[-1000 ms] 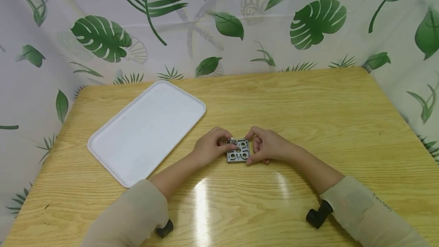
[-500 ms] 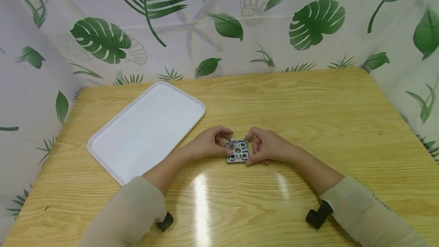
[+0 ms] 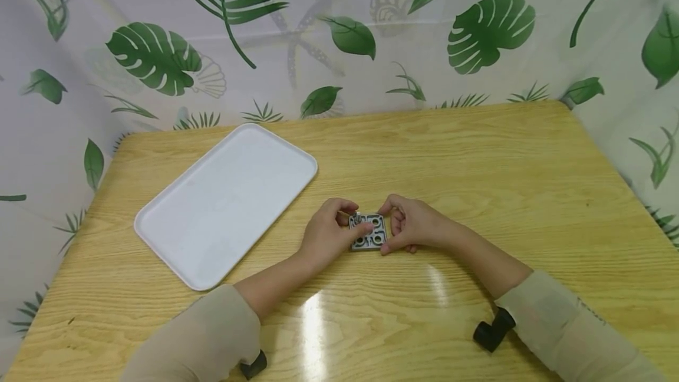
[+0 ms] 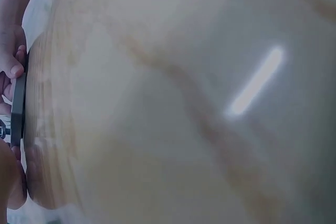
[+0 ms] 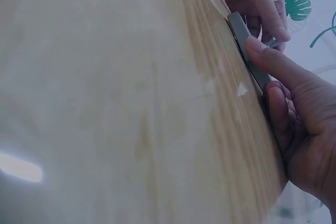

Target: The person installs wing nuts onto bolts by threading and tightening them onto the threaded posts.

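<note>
A square grey metal plate (image 3: 369,245) with several round holes lies on the wooden table. At its far left corner stands a small silver screw (image 3: 358,216). My left hand (image 3: 325,231) pinches this screw, the thumb reaching across the plate's face and the other fingers curled behind. My right hand (image 3: 419,226) grips the plate's right side, thumb at the near corner and index finger at the far one. Seen edge-on in the right wrist view, the plate (image 5: 242,32) has the right thumb along its edge. The left thumb covers part of the holes.
A white rectangular tray (image 3: 228,199) sits at an angle on the left of the wooden table (image 3: 477,164). Leaf-patterned cloth (image 3: 414,34) hangs behind the table and on both sides. Black wrist mounts (image 3: 493,329) show beneath the sleeves.
Half a second ago the left hand had shifted left, leaving the screw more exposed. Its thumb has since swung back right across the plate. The right hand and plate stay nearly still.
</note>
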`<state>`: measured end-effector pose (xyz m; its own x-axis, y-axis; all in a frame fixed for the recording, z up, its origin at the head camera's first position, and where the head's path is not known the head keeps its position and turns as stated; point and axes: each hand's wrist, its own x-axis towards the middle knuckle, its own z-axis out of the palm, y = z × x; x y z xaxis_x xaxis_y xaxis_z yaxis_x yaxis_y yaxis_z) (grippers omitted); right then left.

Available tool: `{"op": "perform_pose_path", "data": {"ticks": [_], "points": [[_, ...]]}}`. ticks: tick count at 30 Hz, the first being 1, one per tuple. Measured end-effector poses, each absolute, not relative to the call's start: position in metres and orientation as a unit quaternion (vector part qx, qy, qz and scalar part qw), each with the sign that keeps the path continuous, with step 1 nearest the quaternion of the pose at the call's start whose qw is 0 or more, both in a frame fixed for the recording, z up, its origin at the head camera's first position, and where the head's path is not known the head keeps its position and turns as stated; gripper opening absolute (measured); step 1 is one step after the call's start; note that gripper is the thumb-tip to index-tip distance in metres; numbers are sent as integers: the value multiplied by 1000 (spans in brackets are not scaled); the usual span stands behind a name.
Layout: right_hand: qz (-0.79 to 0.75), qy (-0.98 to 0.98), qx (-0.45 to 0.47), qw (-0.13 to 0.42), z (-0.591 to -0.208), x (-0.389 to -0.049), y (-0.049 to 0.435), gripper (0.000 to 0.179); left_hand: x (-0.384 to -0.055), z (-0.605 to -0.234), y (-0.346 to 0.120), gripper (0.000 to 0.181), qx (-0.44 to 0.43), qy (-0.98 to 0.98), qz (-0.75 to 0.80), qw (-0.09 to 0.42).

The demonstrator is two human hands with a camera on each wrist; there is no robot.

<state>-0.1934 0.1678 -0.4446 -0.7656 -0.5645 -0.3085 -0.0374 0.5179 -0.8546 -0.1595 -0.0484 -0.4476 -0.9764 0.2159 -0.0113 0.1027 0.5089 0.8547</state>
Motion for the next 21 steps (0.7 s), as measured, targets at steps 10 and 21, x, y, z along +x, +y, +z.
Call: {"op": "perform_pose_path", "data": {"ticks": [10,21], "points": [[-456,822,-180,291,-444,-193,168,70,-165,-450,-54,34,129,866,479,62],[-456,822,-178,292,-444,-193,168,70,-173,-453,-66,33,228,867,433,98]]}}
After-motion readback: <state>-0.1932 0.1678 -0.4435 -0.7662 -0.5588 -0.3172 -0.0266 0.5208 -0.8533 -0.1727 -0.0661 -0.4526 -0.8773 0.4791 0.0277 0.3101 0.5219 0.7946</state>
